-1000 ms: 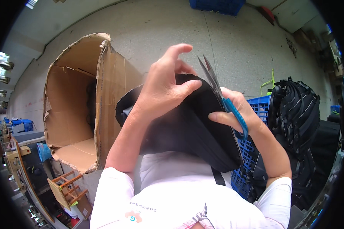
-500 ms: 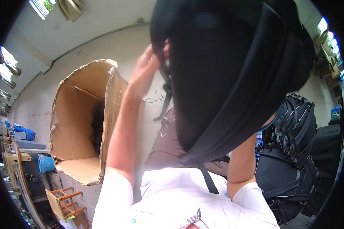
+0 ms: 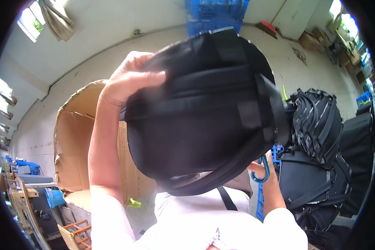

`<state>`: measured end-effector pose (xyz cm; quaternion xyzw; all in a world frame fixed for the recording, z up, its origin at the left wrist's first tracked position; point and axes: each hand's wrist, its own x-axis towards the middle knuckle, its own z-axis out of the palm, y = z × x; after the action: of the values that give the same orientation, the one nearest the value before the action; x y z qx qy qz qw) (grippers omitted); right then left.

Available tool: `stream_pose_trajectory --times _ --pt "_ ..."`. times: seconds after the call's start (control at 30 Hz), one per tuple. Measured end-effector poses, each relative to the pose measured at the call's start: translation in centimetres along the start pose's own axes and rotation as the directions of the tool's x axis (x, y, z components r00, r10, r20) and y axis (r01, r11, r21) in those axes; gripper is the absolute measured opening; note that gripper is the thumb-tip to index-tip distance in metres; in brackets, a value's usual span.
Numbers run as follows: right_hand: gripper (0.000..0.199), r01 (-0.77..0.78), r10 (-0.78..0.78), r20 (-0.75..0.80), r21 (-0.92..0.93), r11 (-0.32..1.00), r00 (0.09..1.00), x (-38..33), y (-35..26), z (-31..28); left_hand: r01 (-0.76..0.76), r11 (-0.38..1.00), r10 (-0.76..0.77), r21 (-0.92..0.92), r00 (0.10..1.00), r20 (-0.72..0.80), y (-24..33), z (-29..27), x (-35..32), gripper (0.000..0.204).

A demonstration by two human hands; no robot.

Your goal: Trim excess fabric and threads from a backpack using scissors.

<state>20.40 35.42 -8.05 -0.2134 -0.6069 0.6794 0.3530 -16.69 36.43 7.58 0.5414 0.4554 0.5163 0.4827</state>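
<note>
A black backpack (image 3: 196, 139) is held up in front of my chest, slightly blurred, with straps and webbing across its side. My left hand (image 3: 133, 79) grips its upper left edge, thumb lying over the front and the other fingers partly hidden behind. At the lower right edge is my right hand (image 3: 257, 167), mostly covered by the backpack. A teal loop (image 3: 267, 168), like a handle ring, sits around its visible fingers. What the loop belongs to is hidden.
A large open cardboard box (image 3: 73, 141) stands at left, near a wooden stool (image 3: 71, 233) and a blue basket (image 3: 54, 198). Black backpacks (image 3: 316, 129) are piled at right. Blue crates (image 3: 216, 12) and a red object (image 3: 268, 28) are at the far wall.
The backpack has come down and left and has turned, showing another side. My left hand has shifted left along its edge. My right hand and the teal loop show more.
</note>
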Motion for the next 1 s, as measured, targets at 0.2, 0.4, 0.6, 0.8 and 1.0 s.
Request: stream_pose_trajectory --times 0.2,0.4,0.6,0.8,1.0 --pt "0.05 -0.276 0.123 -0.282 -0.605 0.747 0.952 -1.6 -7.2 -3.9 0.284 0.959 -0.28 -0.013 0.952 0.123 -5.1 1.6 -0.7 0.024" --pt "0.069 -0.126 -0.001 -0.155 -0.804 0.582 0.988 -0.3 -11.3 -4.8 0.255 0.942 -0.32 0.218 0.876 0.361 -7.7 5.2 -0.2 0.015" --pt "0.07 -0.044 0.098 0.005 -0.875 0.482 0.995 1.4 -10.0 -4.6 0.078 0.973 -0.176 0.217 0.86 0.479 -9.3 6.0 0.3 0.023" --pt "0.066 -0.003 0.136 0.069 -0.883 0.469 0.988 2.3 -10.2 -4.2 0.038 0.989 -0.112 0.144 0.83 0.546 -9.3 6.2 0.2 0.025" --pt "0.068 -0.035 0.182 0.06 -0.878 0.477 0.981 2.1 -10.6 -3.8 0.131 0.978 -0.193 0.164 0.867 0.458 -8.8 6.4 -0.1 0.026"
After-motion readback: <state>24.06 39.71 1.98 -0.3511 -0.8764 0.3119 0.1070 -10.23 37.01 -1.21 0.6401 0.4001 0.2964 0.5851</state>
